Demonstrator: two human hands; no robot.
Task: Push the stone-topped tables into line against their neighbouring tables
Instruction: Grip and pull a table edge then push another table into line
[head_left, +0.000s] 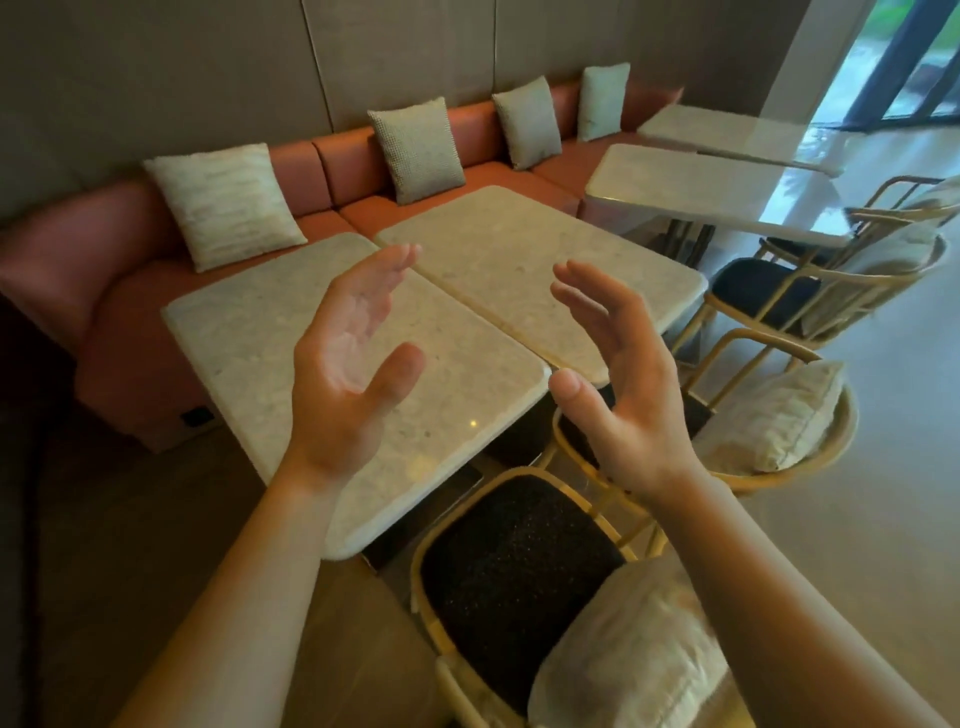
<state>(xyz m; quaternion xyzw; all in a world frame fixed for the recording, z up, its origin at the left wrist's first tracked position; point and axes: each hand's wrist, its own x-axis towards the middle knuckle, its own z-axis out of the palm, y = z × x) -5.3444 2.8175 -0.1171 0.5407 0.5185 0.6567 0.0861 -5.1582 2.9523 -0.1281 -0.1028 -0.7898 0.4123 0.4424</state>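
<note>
Two pale stone-topped tables stand side by side in front of me, the near table on the left and the second table to its right. Their long edges touch, with the near corners slightly offset. Farther right, a third stone table stands apart across a gap, and a fourth table lies behind it. My left hand hovers open above the near table, palm turned right. My right hand is open too, palm turned left, raised over the near corners and touching nothing.
A salmon bench sofa with several pale cushions runs behind the tables. Gold-framed chairs with dark seats stand on my side: one chair just below my hands, a cushioned chair at right, and another chair beyond. Glossy floor at right.
</note>
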